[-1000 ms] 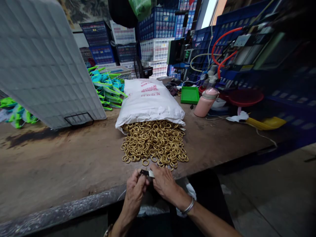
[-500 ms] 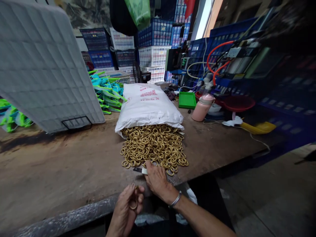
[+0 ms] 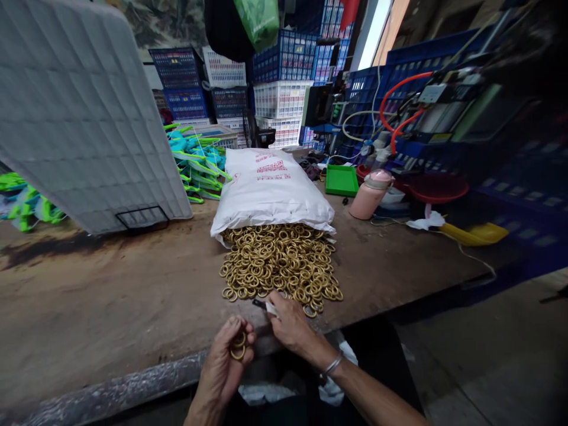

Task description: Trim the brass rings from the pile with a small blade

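A heap of brass rings (image 3: 280, 263) spills from an open white sack (image 3: 268, 186) onto the worn wooden table (image 3: 110, 302). My left hand (image 3: 228, 358) is curled at the table's near edge, pinching a couple of brass rings (image 3: 238, 346). My right hand (image 3: 290, 325) lies at the near edge of the heap, fingers closed on a small dark tool with a white tip (image 3: 265, 306), which points left.
A grey quilted panel (image 3: 84, 112) leans at the left. Green and blue hangers (image 3: 197, 163) lie behind it. A green tray (image 3: 341, 180), pink bottle (image 3: 369, 194), red bowl (image 3: 437, 187) and yellow scoop (image 3: 477, 234) stand at right. Stacked crates (image 3: 275, 83) fill the back.
My hands, joined over the tool a second ago, have parted. The left hand dropped toward the table edge with rings in it; the right reached to the heap with the tool.
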`<state>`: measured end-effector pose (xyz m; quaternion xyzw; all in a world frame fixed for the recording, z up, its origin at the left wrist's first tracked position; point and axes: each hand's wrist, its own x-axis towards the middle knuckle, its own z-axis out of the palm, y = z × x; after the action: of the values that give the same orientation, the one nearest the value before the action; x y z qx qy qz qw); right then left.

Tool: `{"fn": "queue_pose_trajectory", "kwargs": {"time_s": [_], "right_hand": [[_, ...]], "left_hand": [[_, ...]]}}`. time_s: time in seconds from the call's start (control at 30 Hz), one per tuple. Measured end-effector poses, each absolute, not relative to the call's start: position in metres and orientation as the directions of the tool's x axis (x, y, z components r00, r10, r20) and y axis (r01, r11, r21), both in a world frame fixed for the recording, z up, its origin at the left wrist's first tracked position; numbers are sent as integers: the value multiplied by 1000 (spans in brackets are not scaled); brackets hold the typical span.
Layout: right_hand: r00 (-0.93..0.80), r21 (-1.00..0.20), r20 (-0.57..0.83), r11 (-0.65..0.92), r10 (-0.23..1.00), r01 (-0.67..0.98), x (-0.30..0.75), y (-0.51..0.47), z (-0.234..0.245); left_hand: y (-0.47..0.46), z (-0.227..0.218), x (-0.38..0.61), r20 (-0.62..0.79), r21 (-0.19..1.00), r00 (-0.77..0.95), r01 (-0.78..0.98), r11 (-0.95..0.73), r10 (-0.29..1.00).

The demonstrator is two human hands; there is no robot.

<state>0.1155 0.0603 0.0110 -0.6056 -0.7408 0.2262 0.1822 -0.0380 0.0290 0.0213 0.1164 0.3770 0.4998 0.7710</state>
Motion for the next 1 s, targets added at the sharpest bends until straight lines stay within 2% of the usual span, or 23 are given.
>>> {"fn": "queue_pose_trajectory", "kwargs": {"time_s": [0.13, 0.23, 0.33, 0.57, 0.67, 0.8, 1.0], "right_hand": [[-227, -858, -29, 92, 974, 505, 123, 60, 30], [-271, -944, -77, 17, 959, 329, 127, 57, 35], [-283, -969, -112, -42, 952, 242, 128, 54, 32], [-275, -963, -262, -268, 925, 16, 123, 49, 22], [-302, -938, -325, -345, 896, -16, 122, 49, 20], [-283, -932, -356, -361, 891, 35, 123, 49, 19], [-248, -952, -298, -306, 922, 8, 122, 48, 21]], "left_hand": [[32, 25, -28, -377, 772, 114, -509, 380, 919], [34, 23, -20, -337, 871, 90, -347, 347, 937], [34, 20, -14, -335, 903, 95, -252, 348, 937], [30, 21, -7, -381, 884, 64, -266, 384, 922], [29, 25, -4, -394, 888, 57, -232, 396, 917], [30, 29, -2, -378, 909, 95, -149, 388, 921], [31, 27, -3, -288, 955, 99, -40, 293, 952]]}}
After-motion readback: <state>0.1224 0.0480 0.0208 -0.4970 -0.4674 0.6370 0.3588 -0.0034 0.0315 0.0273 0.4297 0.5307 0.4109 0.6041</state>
